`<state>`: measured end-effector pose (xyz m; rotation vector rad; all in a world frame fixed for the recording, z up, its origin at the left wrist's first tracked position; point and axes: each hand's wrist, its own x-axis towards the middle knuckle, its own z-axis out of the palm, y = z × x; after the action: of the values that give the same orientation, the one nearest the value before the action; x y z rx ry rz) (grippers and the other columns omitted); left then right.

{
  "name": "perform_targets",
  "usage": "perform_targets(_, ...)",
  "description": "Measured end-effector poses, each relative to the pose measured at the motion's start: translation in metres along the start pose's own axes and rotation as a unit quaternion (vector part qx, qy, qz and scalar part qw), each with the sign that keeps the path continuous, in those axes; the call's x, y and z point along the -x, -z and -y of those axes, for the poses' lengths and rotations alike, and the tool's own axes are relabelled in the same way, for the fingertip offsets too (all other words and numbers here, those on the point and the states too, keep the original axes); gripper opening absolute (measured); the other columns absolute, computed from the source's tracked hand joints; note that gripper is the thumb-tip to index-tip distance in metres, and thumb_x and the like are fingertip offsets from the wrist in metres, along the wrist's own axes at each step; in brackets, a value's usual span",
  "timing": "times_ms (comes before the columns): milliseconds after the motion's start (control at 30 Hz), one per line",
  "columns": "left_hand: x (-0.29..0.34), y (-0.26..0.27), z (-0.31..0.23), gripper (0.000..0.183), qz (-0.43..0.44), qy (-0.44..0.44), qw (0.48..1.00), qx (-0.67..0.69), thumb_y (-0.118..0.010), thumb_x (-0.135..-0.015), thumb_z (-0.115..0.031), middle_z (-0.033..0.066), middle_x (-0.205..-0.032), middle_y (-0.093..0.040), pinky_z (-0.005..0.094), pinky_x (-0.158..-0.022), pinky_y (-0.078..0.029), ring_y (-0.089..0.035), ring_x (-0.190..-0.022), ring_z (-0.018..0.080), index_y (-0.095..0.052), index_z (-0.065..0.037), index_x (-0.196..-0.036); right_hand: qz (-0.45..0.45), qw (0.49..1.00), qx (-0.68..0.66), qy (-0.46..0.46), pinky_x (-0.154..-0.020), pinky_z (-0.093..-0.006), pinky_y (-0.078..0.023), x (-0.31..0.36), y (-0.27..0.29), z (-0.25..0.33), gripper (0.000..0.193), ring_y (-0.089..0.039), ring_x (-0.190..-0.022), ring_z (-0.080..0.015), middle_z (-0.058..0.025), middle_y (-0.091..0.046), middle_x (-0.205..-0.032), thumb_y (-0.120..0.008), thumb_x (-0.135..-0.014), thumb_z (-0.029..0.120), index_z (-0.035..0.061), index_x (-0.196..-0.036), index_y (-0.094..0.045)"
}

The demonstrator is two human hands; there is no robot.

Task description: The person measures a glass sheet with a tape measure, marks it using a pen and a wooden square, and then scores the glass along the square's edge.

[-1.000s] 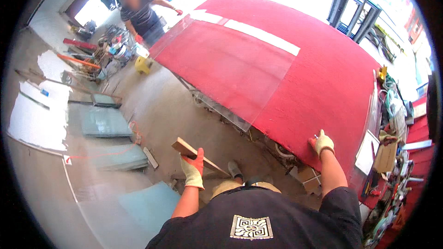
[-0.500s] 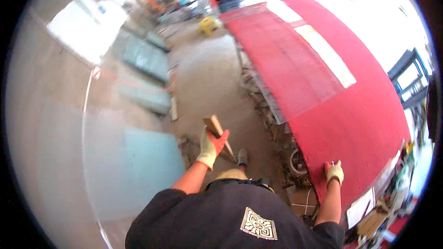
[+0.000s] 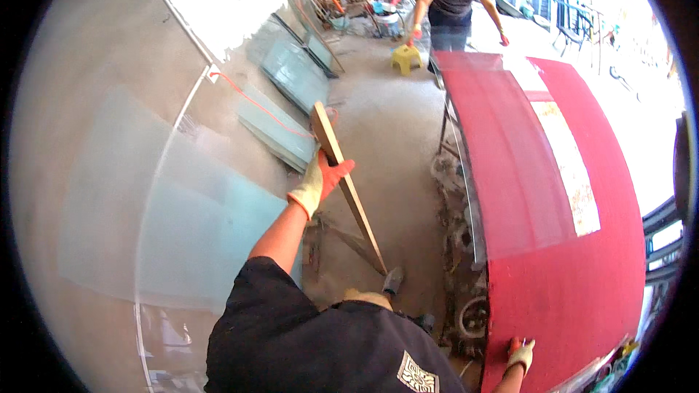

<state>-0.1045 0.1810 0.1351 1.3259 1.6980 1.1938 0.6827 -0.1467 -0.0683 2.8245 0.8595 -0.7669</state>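
My left hand (image 3: 320, 180), in a cream glove with orange-red palm and fingers, grips a long wooden strip (image 3: 351, 193) near its upper part. The strip stands tilted over the floor, its low end by my shoe (image 3: 394, 281). My right hand (image 3: 520, 355), gloved alike, rests at the near end of a red-covered table (image 3: 568, 291). Its fingers are closed around something small and pale that I cannot make out. Farther up the table lies a clear glass sheet (image 3: 513, 175), its left edge past the table's side. A whitish, stained strip (image 3: 568, 164) lies along it.
A co-worker (image 3: 455, 0) with gloved hands stands at the table's far end, beside a yellow stool (image 3: 406, 60). Glass panes (image 3: 295, 73) lean along the left wall, with a large pale pane (image 3: 211, 225) nearer me. An orange cord (image 3: 255, 105) hangs there. Clutter lies under the table.
My left hand has lifted the wooden strip forward and up, so more of its length shows. My view has tilted up, showing more of the co-worker. The right hand stays on the table.
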Motion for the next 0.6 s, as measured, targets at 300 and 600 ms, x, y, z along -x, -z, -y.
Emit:
perform_targets(300,-0.082,0.048,-0.042,0.078,0.022,-0.038,0.994,0.099,-0.089,-0.094,-0.015,-0.0016,-0.107,-0.066,0.0307,-0.099,-0.053,-0.065,-0.102,0.0123,-0.047,0.004,-0.157,-0.132,0.495,0.756,0.408,-0.126,-0.0745,-0.029,-0.092,-0.071,-0.127,0.074,-0.021,-0.173,-0.0307,-0.0014,-0.012,-0.191,-0.048,-0.115,0.045,0.0255,-0.182,-0.021)
perform_targets(600,0.001,-0.049,0.038,0.082,0.047,0.092,0.988,0.115,-0.091,-0.090,-0.008,0.0065,-0.138,-0.061,0.0371,-0.108,-0.055,-0.059,-0.129,0.0182,-0.048,-0.006,-0.160,0.084,0.939,0.315,0.112,-0.137,-0.0602,-0.024,-0.088,-0.067,-0.090,0.074,-0.028,-0.171,-0.0294,-0.0107,-0.025,-0.187,-0.035,-0.120,0.051,0.0122,-0.179,-0.018)
